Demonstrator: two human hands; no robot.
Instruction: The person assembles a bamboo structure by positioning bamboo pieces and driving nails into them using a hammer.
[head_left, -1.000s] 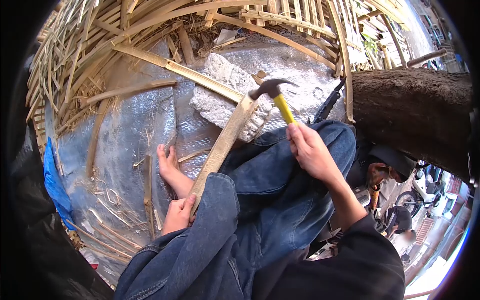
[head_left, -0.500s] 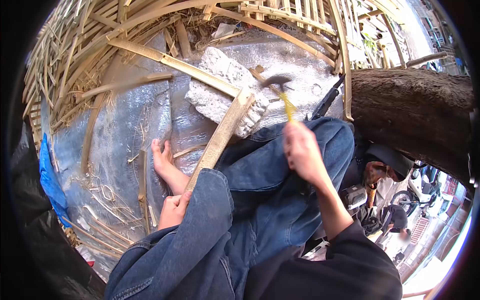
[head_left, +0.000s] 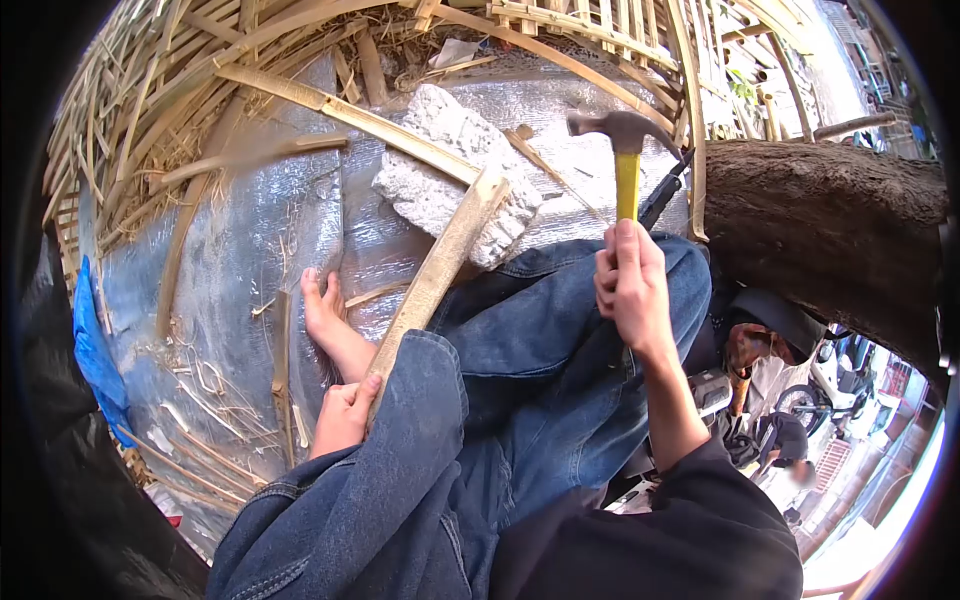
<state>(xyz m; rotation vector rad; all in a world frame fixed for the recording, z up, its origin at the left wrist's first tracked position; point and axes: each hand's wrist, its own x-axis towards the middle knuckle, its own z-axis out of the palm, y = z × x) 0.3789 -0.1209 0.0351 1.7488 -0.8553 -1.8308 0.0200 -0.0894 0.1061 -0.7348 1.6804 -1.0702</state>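
My right hand (head_left: 634,290) is closed round the yellow handle of a claw hammer (head_left: 627,165), whose dark head is raised to the right of a rough whitish stone block (head_left: 455,165). The near end of a bamboo strip (head_left: 435,275) is gripped in my left hand (head_left: 345,413), beside my knee. Its far end lies over the block, where it meets a second bamboo strip (head_left: 365,125) that crosses the block from the upper left.
Split bamboo pieces (head_left: 150,110) are piled at the upper left. A silvery sheet (head_left: 250,230) covers the ground. My bare foot (head_left: 335,330) is left of the strip. A thick log (head_left: 820,220) lies at the right, with a motorcycle (head_left: 835,390) beyond. Blue plastic (head_left: 95,350) is far left.
The hammer has lifted away from the strip's far end and moved right with my right hand. A thin bamboo piece right of the block now shows. My left hand still holds the strip.
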